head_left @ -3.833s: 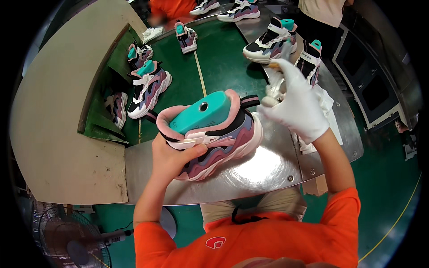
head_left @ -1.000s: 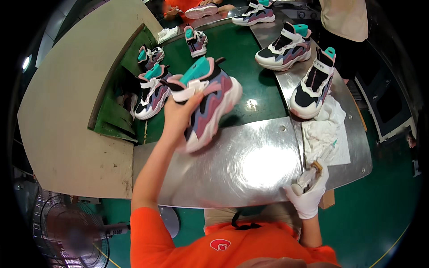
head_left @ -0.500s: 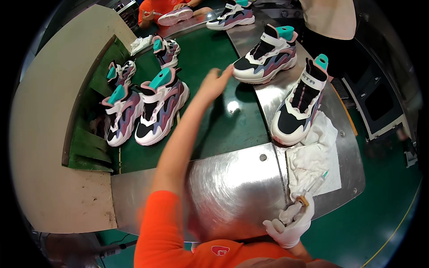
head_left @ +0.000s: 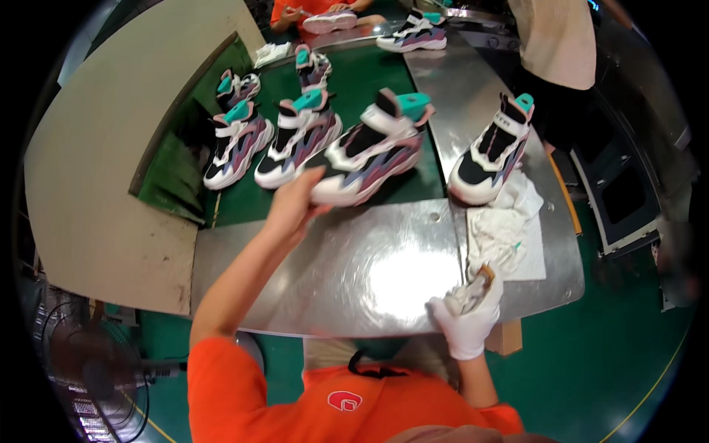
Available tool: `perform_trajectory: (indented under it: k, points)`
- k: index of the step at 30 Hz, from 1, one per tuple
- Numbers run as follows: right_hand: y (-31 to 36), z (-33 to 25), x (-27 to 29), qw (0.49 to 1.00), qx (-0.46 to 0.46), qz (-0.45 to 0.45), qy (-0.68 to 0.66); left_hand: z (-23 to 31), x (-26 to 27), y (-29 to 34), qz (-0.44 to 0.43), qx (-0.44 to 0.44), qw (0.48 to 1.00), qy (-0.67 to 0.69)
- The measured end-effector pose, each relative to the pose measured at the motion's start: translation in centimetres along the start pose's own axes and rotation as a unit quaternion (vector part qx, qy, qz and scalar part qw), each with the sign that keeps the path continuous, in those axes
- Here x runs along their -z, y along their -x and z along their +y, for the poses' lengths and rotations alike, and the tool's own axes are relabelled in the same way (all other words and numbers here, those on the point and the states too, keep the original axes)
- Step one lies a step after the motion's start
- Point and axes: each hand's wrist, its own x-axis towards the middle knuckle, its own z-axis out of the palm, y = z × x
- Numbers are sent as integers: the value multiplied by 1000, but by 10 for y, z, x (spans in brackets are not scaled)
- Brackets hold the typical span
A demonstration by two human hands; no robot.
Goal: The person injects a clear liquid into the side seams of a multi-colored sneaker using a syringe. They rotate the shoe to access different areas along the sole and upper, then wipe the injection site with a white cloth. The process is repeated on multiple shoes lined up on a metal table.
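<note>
My bare left hand (head_left: 290,207) grips the toe of a chunky sneaker (head_left: 369,162) in white, black, purple and pink, with a teal insert in its collar. That shoe is held up over the green belt, heel pointing away to the right. Over the metal edge at lower right, my white-gloved right hand (head_left: 473,325) is curled around a crumpled off-white cloth (head_left: 461,298). A small brown piece (head_left: 485,275) sticks out by its fingertips; its kind cannot be made out. Beyond that hand, another such sneaker (head_left: 487,159) stands on the metal surface.
White cloths (head_left: 496,232) lie beside the right-hand shoe. Several similar sneakers (head_left: 240,148) stand on the green belt (head_left: 413,190) at left, one more (head_left: 413,35) at the far end. A co-worker in orange (head_left: 288,13) handles a shoe; another person (head_left: 554,44) stands right. A fan (head_left: 96,362) is lower left.
My left hand has taken the sneaker by its toe from the metal ledge and brought it nearer and to the left. My right hand still holds the cloth. The view has shifted.
</note>
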Motion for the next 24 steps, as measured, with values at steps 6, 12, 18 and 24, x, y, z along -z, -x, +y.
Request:
perform_trajectory:
  k: [6, 12, 18, 24]
  points:
    - [-2, -9, 6, 996, -80, -32, -14, -46, 78, 186, 142, 78, 986, 30]
    - [12, -31, 39, 963, -152, -187, -121, -92, 7, 232, -168, 320, 887, 289]
    - [-7, -37, 89, 922, -227, -189, -249, -6, -21, 166, -243, -524, 758, -304]
    - [-42, -25, 85, 936, -222, -266, -63, 48, 12, 73, -273, -483, 591, -585]
